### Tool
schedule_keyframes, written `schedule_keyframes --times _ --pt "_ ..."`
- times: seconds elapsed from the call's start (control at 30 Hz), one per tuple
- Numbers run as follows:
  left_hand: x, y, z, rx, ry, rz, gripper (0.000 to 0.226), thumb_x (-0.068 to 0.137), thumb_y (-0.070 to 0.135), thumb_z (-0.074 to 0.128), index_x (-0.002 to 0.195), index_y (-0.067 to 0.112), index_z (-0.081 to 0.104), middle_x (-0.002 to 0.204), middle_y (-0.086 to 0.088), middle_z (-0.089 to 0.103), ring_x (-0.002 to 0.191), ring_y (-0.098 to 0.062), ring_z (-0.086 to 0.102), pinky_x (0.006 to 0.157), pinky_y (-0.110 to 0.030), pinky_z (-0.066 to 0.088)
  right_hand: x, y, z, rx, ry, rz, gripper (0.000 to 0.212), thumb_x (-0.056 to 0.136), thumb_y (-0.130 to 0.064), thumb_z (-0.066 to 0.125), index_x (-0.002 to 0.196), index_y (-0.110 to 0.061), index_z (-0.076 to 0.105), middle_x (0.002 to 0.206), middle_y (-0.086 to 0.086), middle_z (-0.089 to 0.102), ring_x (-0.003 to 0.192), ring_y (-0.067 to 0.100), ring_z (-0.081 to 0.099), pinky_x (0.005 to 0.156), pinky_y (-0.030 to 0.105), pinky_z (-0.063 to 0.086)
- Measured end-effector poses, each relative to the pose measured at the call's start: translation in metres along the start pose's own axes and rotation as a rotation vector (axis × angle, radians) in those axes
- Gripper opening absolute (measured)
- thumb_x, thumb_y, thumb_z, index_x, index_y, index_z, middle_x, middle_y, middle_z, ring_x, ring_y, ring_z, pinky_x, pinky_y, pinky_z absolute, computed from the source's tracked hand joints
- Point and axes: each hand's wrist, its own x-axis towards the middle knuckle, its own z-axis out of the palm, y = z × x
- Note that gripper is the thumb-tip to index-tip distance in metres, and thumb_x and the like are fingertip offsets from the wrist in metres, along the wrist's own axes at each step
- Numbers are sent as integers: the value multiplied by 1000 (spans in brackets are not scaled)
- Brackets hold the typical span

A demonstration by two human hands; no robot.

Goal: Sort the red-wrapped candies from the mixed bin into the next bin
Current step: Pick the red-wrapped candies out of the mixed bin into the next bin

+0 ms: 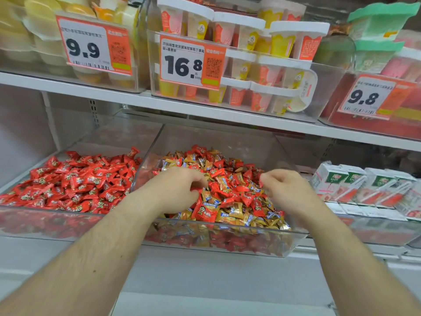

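Two clear bins are seen side by side on the lower shelf [205, 277]. The left bin [45, 224] is filled with red candies [75, 183] only. The mixed bin [227, 238], touching it on the right, is heaped with red and gold candies [232, 215] together.

Both hands are placed over the mixed bin. The left hand [177, 190] is lowered onto the heap, its fingers curled down among the wrappers; red candies are seen at the fingertips, but whether one is pinched cannot be told. The right hand [284, 190] is held just above the heap's right side, fingers loosely curled and blurred; a red candy lies against the fingertips, and a grip cannot be confirmed.

On the upper shelf, tubs of cups are noted behind price tags marked 9.9 [91, 45], 16.8 [189, 62] and 9.8 [366, 96]. Cartons [364, 185] are stacked right of the mixed bin.
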Motion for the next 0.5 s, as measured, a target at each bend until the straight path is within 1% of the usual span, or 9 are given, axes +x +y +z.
schedule_keyframes --times 0.07,0.1,0.13,0.23,0.3,0.37,0.4,0.47,0.5 --pt "1 -2 1 43 -25 20 33 91 20 60 121 34 64 121 16 63 96 0 50 87 -17 41 -1 2 3 -267 -82 30 13 89 -36 61 83 -29 70 85 -6 69 81 16 62 70 28 46" --pt "1 -2 1 55 -21 23 35 89 20 63 121 35 64 117 16 63 96 0 47 86 -17 40 -1 3 6 -335 -116 50 10 87 -35 64 89 -27 70 88 -4 68 82 15 62 66 26 44" --pt "1 -1 2 58 -12 20 35 87 21 65 119 35 64 111 16 61 97 0 46 87 -18 40 -2 2 9 -361 -140 58 13 85 -34 66 96 -27 68 90 -3 67 81 15 61 61 24 42" --pt "1 1 4 8 26 4 32 84 18 70 112 33 66 101 18 57 101 -4 52 92 -25 45 2 6 23 -359 -172 59 37 83 -25 68 120 -27 63 87 -6 60 72 8 58 52 18 37" --pt "1 1 5 -57 60 3 30 83 16 71 106 34 65 99 19 58 96 -3 54 81 -19 46 1 8 26 -348 -178 38 47 83 -15 68 128 -26 59 78 -9 55 66 4 54 50 16 37" --pt "-2 0 4 -132 116 -8 29 82 14 72 100 36 61 94 20 55 85 -1 54 65 -10 40 -1 8 25 -304 -157 25 49 82 -9 68 126 -26 59 75 -7 55 62 6 52 47 16 38" --pt "-3 0 2 -168 148 -18 29 83 13 71 98 36 60 93 18 54 82 -1 53 61 -9 38 -2 7 23 -276 -137 23 49 81 -7 69 125 -25 59 76 -5 55 62 8 51 45 15 37" --pt "-7 0 -1 -218 205 -22 31 85 7 65 94 36 60 93 15 51 81 -1 52 60 -10 37 -4 7 19 -218 -105 34 48 82 -6 69 126 -23 60 83 -3 55 68 10 53 47 13 37" --pt "-8 0 -2 -225 218 -18 33 86 4 62 90 37 59 94 13 49 80 -3 52 61 -12 37 -4 8 16 -193 -88 39 45 84 -5 67 125 -23 60 89 -3 55 75 13 56 53 16 39"
